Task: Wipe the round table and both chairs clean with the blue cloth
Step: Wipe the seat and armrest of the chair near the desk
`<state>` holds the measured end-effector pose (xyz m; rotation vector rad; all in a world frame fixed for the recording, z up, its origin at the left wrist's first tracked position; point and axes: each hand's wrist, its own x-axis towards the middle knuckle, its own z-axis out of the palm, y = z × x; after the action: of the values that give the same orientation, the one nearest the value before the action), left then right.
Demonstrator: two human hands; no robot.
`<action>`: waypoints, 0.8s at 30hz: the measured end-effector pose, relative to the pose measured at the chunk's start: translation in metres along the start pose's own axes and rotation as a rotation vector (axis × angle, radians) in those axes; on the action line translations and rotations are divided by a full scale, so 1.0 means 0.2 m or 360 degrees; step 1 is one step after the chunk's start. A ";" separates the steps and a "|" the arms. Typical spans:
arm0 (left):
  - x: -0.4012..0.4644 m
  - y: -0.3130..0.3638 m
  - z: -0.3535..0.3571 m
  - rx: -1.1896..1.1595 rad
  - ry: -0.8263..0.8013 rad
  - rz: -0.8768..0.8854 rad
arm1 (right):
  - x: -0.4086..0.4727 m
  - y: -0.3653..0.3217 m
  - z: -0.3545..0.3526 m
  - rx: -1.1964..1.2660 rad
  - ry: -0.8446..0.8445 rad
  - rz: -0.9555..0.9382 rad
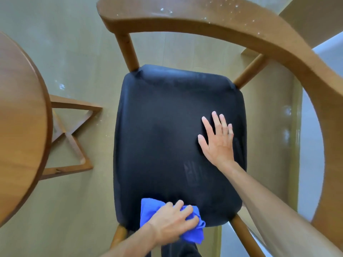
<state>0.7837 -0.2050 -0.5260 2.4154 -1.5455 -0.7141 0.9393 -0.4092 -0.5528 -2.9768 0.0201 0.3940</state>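
A wooden chair with a curved backrest (232, 25) and a black padded seat (167, 127) fills the middle of the view from above. My left hand (172, 221) grips the crumpled blue cloth (193, 232) on the seat's near left corner, fingers curled over it. My right hand (217, 140) lies flat on the right side of the seat, fingers spread. The round wooden table (20, 127) shows its edge at the far left. A second chair is not in view.
The table's wooden cross-shaped base (72, 138) stands on the pale floor between table and chair. White specks dot the backrest top and the floor. A pale wall or ledge runs along the right side.
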 end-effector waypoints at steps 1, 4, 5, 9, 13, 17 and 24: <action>0.01 0.02 0.00 0.0026 -0.0053 0.0089 | 0.00 0.01 -0.03 0.0054 -0.0044 -0.0002; 0.13 -0.09 -0.10 0.0073 0.0131 0.0065 | 0.02 0.06 -0.13 0.0290 -0.0092 -0.0015; 0.19 -0.17 -0.15 0.0121 0.0242 -0.0003 | 0.01 0.07 -0.16 0.0361 -0.0077 -0.0012; 0.49 -0.59 -0.45 0.0212 0.0498 -0.0503 | -0.01 0.09 -0.25 0.0578 0.0015 0.0115; 0.51 -0.68 -0.49 0.0094 0.0574 -0.0604 | -0.03 0.03 -0.29 0.0717 0.0116 0.0093; 0.27 -0.65 -0.50 -0.0595 0.0885 -0.0839 | -0.04 -0.08 -0.30 0.0540 0.0274 -0.0451; -0.23 -0.79 -0.34 -0.0501 0.0558 -0.1528 | 0.06 -0.20 -0.13 -0.0359 -0.0027 -0.1143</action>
<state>0.9279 -0.1013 -0.5165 2.7274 -0.0677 -0.5422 0.9590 -0.3736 -0.5257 -2.9141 -1.1159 0.3342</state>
